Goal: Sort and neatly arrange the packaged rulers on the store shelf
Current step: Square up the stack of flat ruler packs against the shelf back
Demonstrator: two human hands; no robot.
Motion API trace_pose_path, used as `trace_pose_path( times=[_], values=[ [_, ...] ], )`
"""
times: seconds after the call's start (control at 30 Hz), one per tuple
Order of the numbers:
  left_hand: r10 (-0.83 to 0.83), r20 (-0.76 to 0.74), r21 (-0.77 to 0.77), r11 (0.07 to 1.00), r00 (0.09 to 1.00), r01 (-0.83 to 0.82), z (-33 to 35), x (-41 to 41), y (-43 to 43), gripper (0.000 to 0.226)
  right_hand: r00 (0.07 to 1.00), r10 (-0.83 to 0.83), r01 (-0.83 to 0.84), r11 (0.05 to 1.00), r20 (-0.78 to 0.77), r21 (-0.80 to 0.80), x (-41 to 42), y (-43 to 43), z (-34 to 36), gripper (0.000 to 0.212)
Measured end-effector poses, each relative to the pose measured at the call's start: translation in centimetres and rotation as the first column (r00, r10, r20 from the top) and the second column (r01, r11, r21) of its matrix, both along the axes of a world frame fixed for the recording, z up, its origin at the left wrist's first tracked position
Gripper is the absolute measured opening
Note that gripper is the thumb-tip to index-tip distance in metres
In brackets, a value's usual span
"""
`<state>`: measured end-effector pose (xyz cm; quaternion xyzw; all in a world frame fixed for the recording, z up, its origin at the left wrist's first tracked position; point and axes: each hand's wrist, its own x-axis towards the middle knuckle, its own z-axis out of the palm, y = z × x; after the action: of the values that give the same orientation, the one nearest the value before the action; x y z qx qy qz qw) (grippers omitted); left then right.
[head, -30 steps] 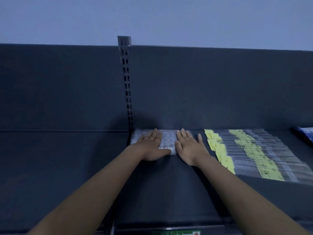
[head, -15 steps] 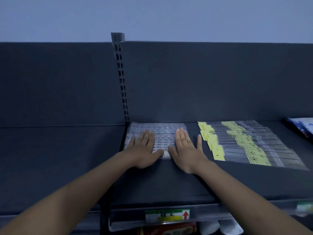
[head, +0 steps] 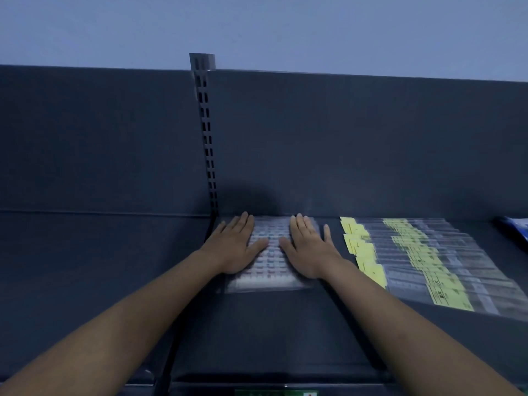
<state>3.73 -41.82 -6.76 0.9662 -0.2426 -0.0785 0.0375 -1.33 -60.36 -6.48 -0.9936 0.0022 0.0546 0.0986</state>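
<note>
shifted rearward on pack [head: 271, 278]: left hand [head: 237, 247] and right hand [head: 307, 250], flat, fingers straight, gripping nothing. pack on shelf [head: 271, 332], left edge by upright [head: 206, 132], rear edge at back panel [head: 343, 144]; bare shelf in front, gap to rulers [head: 428, 261] rightward.

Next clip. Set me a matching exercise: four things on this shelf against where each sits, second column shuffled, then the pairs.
1. left hand
2. yellow-label packs
3. blue pack
4. slotted post

A. at the far right edge of the shelf
B. flat on the left side of the clear stack
C. upright on the back panel
D. fanned out to the right of the right hand

Pairs: 1-B, 2-D, 3-A, 4-C.
</note>
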Motion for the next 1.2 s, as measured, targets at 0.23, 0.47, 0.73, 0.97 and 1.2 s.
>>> trace_pose_path(
  times=[0.23,0.47,0.73,0.97,1.2],
  values=[
    [-0.023,0.014,0.053,0.998,1.0,0.022,0.4,-0.5,0.2,0.086,0.999,0.019,-0.02,0.999,-0.034,-0.04,-0.8,-0.3,-0.3,0.072],
    [-0.085,-0.041,0.005,0.996,0.996,0.085,0.3,0.1,-0.3,0.077,0.998,0.049,-0.05,0.998,-0.04,-0.024,-0.3,-0.1,0.3,0.077],
    [-0.061,-0.047,0.008,0.998,0.997,0.061,0.5,0.4,0.2,0.073,0.997,0.064,-0.066,0.997,-0.044,-0.045,-0.2,-0.4,0.6,0.075],
    [-0.043,-0.027,-0.075,0.996,0.999,0.041,-0.5,-0.2,0.4,0.074,0.997,0.078,-0.078,0.997,-0.02,-0.005,-1.0,-0.4,-0.3,0.069],
    [0.052,0.087,-0.124,0.991,0.995,-0.041,-0.2,-1.1,1.1,0.082,0.994,0.098,-0.099,0.995,0.056,0.003,-1.5,-0.5,-0.2,0.068]
  ],
)
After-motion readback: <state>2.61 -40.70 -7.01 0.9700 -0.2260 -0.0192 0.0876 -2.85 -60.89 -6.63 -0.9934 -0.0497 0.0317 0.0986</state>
